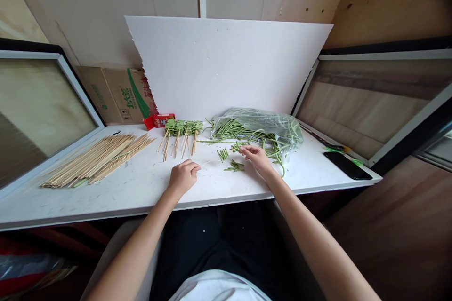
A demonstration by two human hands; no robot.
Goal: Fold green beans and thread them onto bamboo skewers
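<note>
My left hand (pixel 183 176) is closed just above the table's front part, pinching a thin bamboo skewer (pixel 205 163) that points to the right. My right hand (pixel 257 157) is closed too, its fingertips pinching at cut green bean pieces (pixel 236 146). How many pieces it holds is too small to tell. Left of that hand lies a short row of bean pieces (pixel 222 154), and a small pile of bean pieces (pixel 234 166) is nearer to me. Behind it, long green beans (pixel 229 129) spill out of a clear plastic bag (pixel 282 124).
Loose bamboo skewers (pixel 92 157) lie at the left. Finished bean skewers (pixel 181 128) are stacked at the back beside a red box (pixel 163 120). A black phone (pixel 348 165) lies at the right. A white board (pixel 226 66) stands behind the white table (pixel 134 197).
</note>
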